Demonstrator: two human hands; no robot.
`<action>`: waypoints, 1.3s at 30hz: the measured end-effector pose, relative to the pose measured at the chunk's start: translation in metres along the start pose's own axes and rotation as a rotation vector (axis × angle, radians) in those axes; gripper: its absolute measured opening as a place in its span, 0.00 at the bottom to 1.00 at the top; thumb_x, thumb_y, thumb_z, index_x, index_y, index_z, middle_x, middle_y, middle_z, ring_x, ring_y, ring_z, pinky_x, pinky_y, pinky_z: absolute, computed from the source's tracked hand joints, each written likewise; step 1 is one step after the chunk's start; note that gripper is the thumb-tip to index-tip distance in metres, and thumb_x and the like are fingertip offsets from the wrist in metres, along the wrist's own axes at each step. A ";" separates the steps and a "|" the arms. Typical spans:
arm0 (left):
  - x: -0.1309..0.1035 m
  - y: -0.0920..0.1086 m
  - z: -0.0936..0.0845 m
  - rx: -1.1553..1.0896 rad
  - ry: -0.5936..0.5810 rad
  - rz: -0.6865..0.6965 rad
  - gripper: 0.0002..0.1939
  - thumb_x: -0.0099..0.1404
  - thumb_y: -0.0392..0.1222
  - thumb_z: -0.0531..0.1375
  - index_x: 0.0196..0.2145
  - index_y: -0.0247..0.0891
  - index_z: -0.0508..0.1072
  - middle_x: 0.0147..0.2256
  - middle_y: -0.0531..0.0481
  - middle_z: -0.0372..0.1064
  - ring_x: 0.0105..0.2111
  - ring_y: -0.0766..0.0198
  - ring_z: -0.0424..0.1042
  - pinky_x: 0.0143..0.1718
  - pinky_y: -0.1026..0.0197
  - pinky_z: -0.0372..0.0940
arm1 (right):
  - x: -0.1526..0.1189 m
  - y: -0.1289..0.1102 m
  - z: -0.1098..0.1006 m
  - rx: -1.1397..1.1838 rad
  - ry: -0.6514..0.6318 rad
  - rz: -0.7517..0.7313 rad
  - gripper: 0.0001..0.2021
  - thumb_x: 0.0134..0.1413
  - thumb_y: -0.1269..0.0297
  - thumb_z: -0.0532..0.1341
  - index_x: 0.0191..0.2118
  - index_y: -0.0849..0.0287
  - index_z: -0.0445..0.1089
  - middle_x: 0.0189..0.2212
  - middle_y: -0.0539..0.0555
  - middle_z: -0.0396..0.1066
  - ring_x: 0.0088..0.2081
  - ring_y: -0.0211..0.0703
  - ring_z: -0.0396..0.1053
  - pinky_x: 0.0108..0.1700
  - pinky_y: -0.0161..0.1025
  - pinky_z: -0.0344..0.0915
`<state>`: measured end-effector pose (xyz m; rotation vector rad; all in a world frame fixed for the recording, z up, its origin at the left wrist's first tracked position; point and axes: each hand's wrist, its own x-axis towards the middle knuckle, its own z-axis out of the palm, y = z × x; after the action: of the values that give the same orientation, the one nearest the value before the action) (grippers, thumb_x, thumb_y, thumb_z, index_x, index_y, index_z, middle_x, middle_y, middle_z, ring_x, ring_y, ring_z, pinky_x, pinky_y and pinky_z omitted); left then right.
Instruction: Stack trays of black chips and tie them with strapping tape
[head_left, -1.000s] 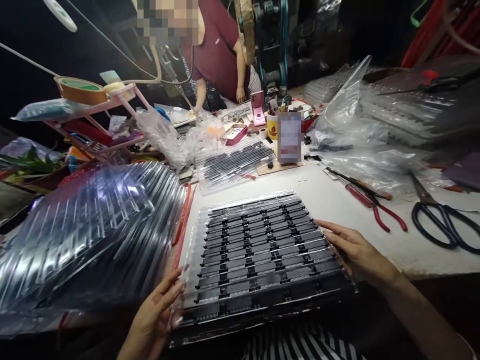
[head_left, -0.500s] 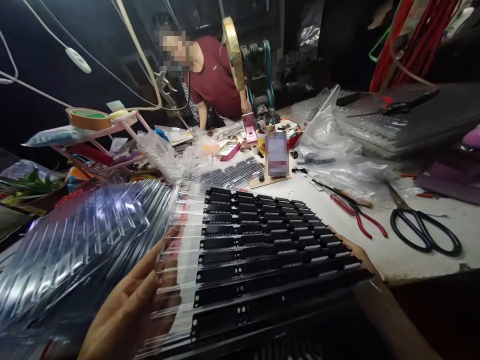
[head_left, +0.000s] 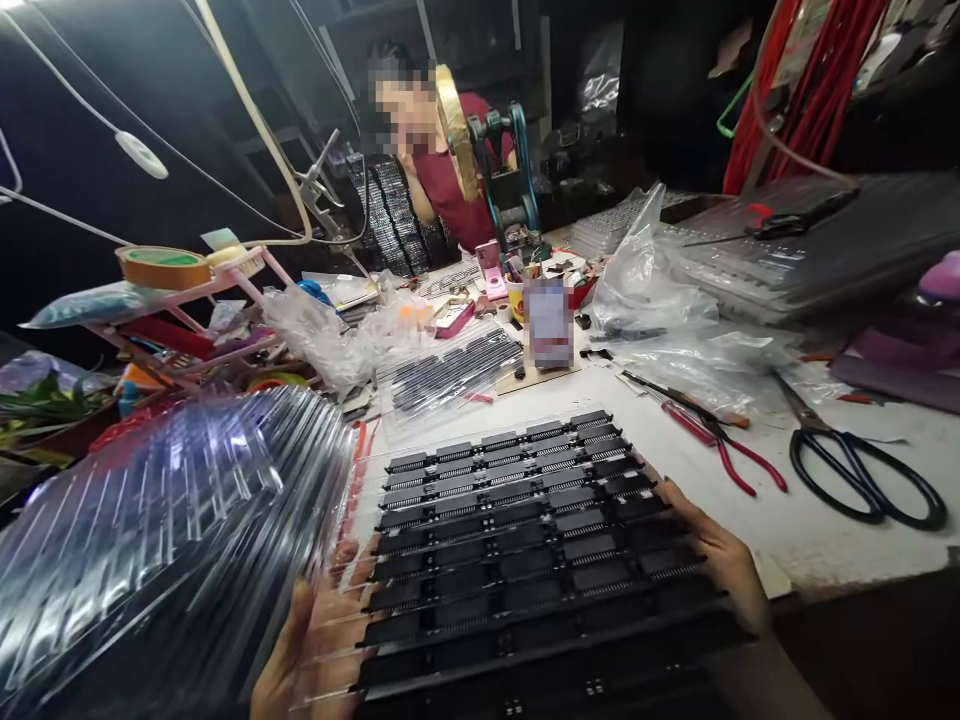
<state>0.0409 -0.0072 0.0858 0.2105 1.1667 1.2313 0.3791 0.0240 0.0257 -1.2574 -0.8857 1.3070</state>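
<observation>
A clear plastic tray [head_left: 517,530] filled with rows of black strip-like parts lies between my two hands, low in the centre of the view. My left hand [head_left: 322,630] grips its left edge, thumb on the near side and fingers seen through the clear plastic. At the right edge my right hand [head_left: 716,550] holds the tray, its fingertips partly hidden by it. To the left is a stack of clear ribbed trays [head_left: 165,510], close beside my left hand. Another clear tray with dark strips [head_left: 457,370] lies farther back on the table.
Red-handled pliers [head_left: 720,440] and black scissors [head_left: 862,470] lie on the white table [head_left: 795,540] at right. A phone [head_left: 548,325] stands at centre. Plastic bags [head_left: 675,300] and a pink rack [head_left: 202,290] flank it. A person [head_left: 450,190] sits opposite.
The tray in my hands has turned and tilted, showing more of its rows. My right hand has come into clearer view. The person opposite has raised a hand to the face.
</observation>
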 end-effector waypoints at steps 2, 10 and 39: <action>0.007 -0.005 -0.008 -0.048 -0.022 0.000 0.31 0.61 0.54 0.52 0.62 0.53 0.51 0.57 0.50 0.60 0.56 0.50 0.61 0.50 0.44 0.63 | 0.000 -0.009 0.013 0.023 -0.014 0.038 0.21 0.54 0.46 0.56 0.51 0.46 0.69 0.49 0.50 0.69 0.51 0.51 0.66 0.49 0.47 0.68; 0.025 -0.027 -0.025 -0.177 -0.238 0.140 0.29 0.66 0.43 0.49 0.63 0.49 0.48 0.59 0.47 0.57 0.53 0.56 0.64 0.53 0.52 0.61 | 0.003 0.000 0.016 0.087 0.007 0.152 0.14 0.59 0.51 0.55 0.46 0.47 0.73 0.40 0.49 0.75 0.41 0.47 0.73 0.41 0.41 0.73; 0.055 -0.028 -0.017 -0.367 -0.452 0.169 0.26 0.71 0.40 0.37 0.65 0.47 0.38 0.63 0.53 0.43 0.62 0.65 0.46 0.62 0.57 0.44 | 0.026 -0.022 0.032 0.049 0.038 0.196 0.18 0.58 0.52 0.56 0.51 0.53 0.70 0.55 0.52 0.63 0.59 0.46 0.55 0.62 0.44 0.51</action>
<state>0.0385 0.0187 0.0276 0.2968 0.5302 1.4314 0.3557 0.0576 0.0480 -1.3521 -0.7135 1.4444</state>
